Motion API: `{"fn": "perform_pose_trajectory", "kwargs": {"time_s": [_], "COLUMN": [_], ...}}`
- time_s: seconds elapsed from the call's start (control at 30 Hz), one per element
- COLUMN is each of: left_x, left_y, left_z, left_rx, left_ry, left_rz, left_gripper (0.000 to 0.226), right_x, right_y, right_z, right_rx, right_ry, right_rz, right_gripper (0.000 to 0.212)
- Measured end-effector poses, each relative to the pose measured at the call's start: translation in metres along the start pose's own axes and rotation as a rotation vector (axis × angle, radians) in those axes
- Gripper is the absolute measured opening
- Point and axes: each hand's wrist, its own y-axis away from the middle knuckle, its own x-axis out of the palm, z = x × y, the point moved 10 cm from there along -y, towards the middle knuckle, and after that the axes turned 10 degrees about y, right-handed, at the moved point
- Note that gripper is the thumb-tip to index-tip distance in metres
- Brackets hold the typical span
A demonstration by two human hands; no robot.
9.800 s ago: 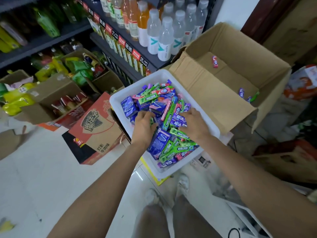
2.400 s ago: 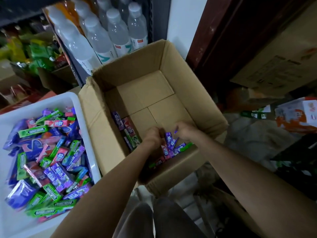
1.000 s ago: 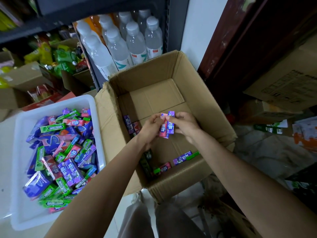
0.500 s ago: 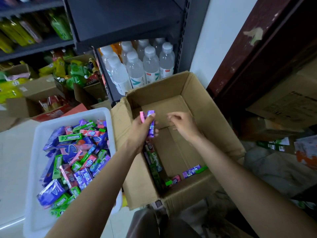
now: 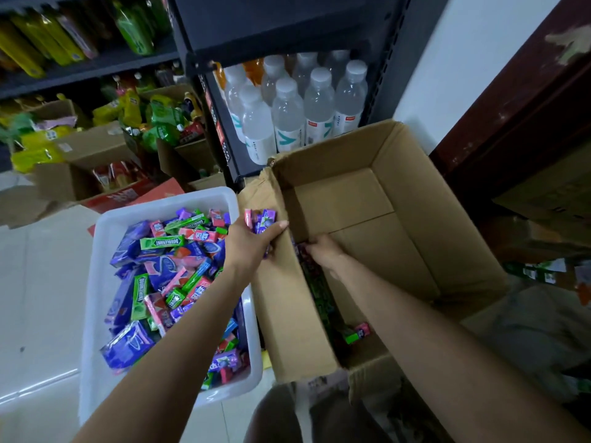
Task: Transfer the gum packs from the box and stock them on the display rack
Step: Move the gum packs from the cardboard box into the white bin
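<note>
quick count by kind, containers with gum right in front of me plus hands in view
white tub: 1
open cardboard box: 1
hands: 2, left hand gripping gum packs, right hand inside the box
total: 4

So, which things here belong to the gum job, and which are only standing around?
Part of the job:
- cardboard box
- gum packs left in the box
- gum packs held in the left hand
- right hand, reaching into the box
- white tub full of gum

Just standing around:
- water bottles on the shelf
- snack cartons on the floor
</note>
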Motion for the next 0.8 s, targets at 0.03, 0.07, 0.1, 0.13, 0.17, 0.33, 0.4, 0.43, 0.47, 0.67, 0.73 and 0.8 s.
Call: {"fn": "perform_pose_trajectory", "kwargs": {"time_s": [0.03, 0.07, 0.1, 0.13, 0.17, 0.33, 0.4, 0.43, 0.47, 0.67, 0.73, 0.8], "left_x": [0.002, 0.004, 0.006, 0.008, 0.008, 0.009, 0.01, 0.011, 0.011, 0.011, 0.012, 0.013], "left_y": [-0.001, -0.002, -0.003, -0.004, -0.005, -0.005, -0.006, -0.006, -0.006, -0.004, -0.005, -0.005], "left_z": [0.0, 0.0, 0.001, 0.003, 0.003, -0.001, 0.001, 0.003, 0.004, 0.007, 0.007, 0.009], "left_rx": [-0.015, -0.036, -0.056, -0.076, -0.094, -0.122, -0.138, -0.149, -0.157, -0.181, -0.193, -0.201], "left_ry": [-0.017, -0.03, -0.026, -0.012, -0.003, -0.048, -0.046, -0.042, -0.035, -0.02, -0.028, -0.037], "left_rz": [0.004, 0.018, 0.036, 0.052, 0.064, 0.116, 0.122, 0.118, 0.116, 0.113, 0.119, 0.124], "left_gripper": [0.04, 0.039, 0.038, 0.036, 0.035, 0.027, 0.029, 0.029, 0.029, 0.031, 0.031, 0.033], "right_x": [-0.001, -0.003, -0.003, -0.002, 0.001, 0.003, -0.003, -0.005, -0.008, -0.015, -0.011, -0.006], "right_y": [-0.001, -0.002, -0.005, -0.006, -0.008, -0.01, -0.012, -0.013, -0.012, -0.014, -0.019, -0.023], "right_z": [-0.001, -0.002, -0.003, -0.003, -0.004, -0.005, -0.007, -0.007, -0.005, 0.003, 0.003, 0.003], "right_rx": [0.011, 0.024, 0.03, 0.031, 0.03, 0.023, 0.023, 0.025, 0.027, -0.037, -0.06, -0.056], "right_ry": [-0.006, -0.01, -0.01, -0.002, 0.012, 0.095, 0.133, 0.136, 0.129, 0.012, -0.016, -0.026], "right_rz": [-0.007, -0.009, -0.006, 0.011, 0.029, 0.003, -0.038, -0.057, -0.073, -0.174, -0.17, -0.133], "right_gripper": [0.021, 0.022, 0.023, 0.024, 0.027, 0.027, 0.028, 0.028, 0.028, 0.021, 0.018, 0.022]}}
